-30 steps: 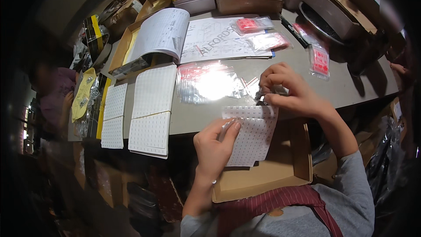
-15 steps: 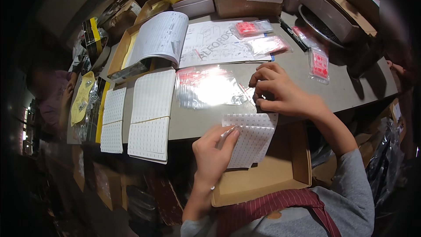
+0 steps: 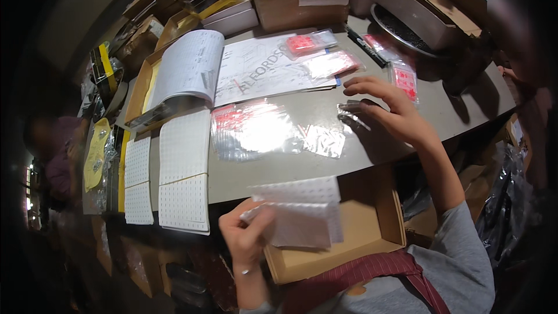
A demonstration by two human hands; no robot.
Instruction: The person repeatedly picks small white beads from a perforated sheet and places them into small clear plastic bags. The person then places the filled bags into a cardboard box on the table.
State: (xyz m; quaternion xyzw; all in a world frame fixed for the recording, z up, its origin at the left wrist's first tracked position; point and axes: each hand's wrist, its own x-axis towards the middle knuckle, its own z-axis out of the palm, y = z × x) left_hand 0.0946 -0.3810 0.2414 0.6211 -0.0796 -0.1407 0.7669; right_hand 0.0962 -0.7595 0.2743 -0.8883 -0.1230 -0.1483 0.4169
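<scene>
Fingers and thumb of our left hand point(image 3: 247, 235) clamp one edge of the overlapping white paper sheets point(image 3: 302, 221) with fine printed marks, which hang above the shallow brown cardboard box point(image 3: 354, 221). A light, steady pinch suits such thin paper, we judge, and spares it creases. Farther out, our right hand point(image 3: 401, 116) holds its fingers apart over the grey table point(image 3: 238, 177), beside a small dark, glossy item point(image 3: 351, 115); whether they touch it, we cannot tell. They do best kept clear of the flat, red-edged clear plastic bags point(image 3: 250, 131). Beyond lies a white printed drawing sheet point(image 3: 256, 75).
</scene>
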